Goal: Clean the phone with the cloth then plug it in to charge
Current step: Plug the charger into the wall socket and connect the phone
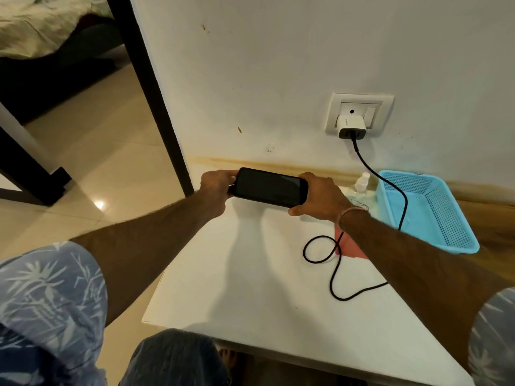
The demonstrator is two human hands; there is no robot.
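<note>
A black phone (269, 186) with a dark screen is held sideways above the far edge of the white table (250, 288). My left hand (216, 186) grips its left end and my right hand (319, 197) grips its right end. A pink cloth (349, 246) lies on the table, partly hidden under my right forearm. A black charging cable (334, 263) runs from the white charger (350, 126) in the wall socket (359, 112), through the basket, and loops on the table. Its free end is hidden by my right arm.
A light blue mesh basket (440, 215) stands at the table's far right. A small clear spray bottle (359, 185) stands beside it against the wall. A dark door frame (156, 107) and tiled floor lie to the left.
</note>
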